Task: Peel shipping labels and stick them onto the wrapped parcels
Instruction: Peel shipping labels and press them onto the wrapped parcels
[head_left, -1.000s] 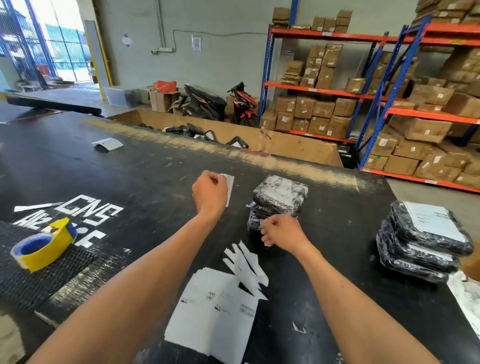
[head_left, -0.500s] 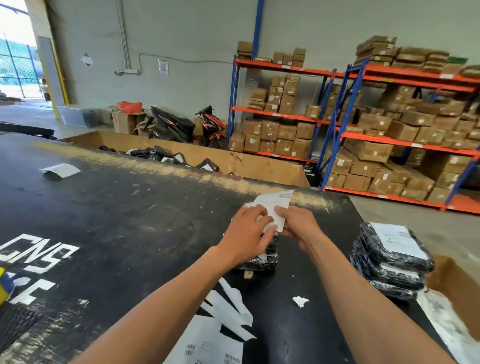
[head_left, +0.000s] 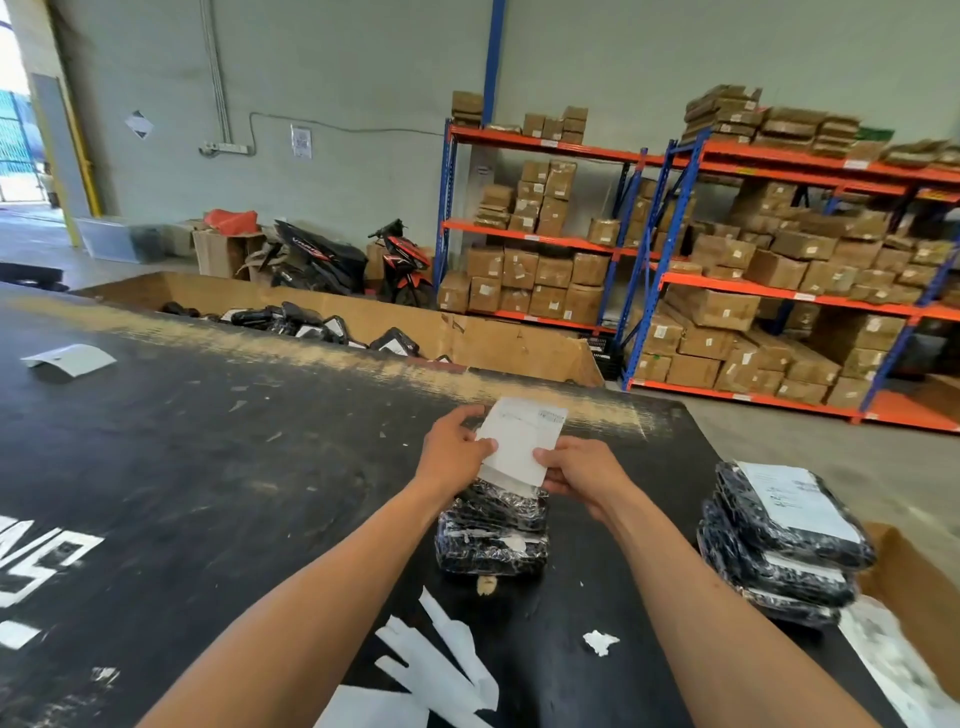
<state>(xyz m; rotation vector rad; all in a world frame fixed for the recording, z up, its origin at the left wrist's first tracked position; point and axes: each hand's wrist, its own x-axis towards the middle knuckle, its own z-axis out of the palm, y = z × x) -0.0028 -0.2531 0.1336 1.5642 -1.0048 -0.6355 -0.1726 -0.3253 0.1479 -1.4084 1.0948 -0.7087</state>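
Both hands are holding a white rectangular paper shipping label (head_left: 521, 441) up above the black plastic-wrapped parcels (head_left: 492, 535) stacked on the black worn tabletop (head_left: 208, 467). The left hand (head_left: 451, 451) is pinching the label's left edge, thumb on the near face and fingers behind it. The right hand (head_left: 582, 470) is pinching the lower right corner the same way. The label is standing nearly upright and tilting slightly right, its near face mostly blank, with faint print along the top. A second layer of paper is showing just below its bottom edge. To the right, well apart, a second stack of black wrapped parcels (head_left: 779, 545) is sitting with a white label on top. Torn white backing strips (head_left: 441, 660) are lying near the table's front edge.
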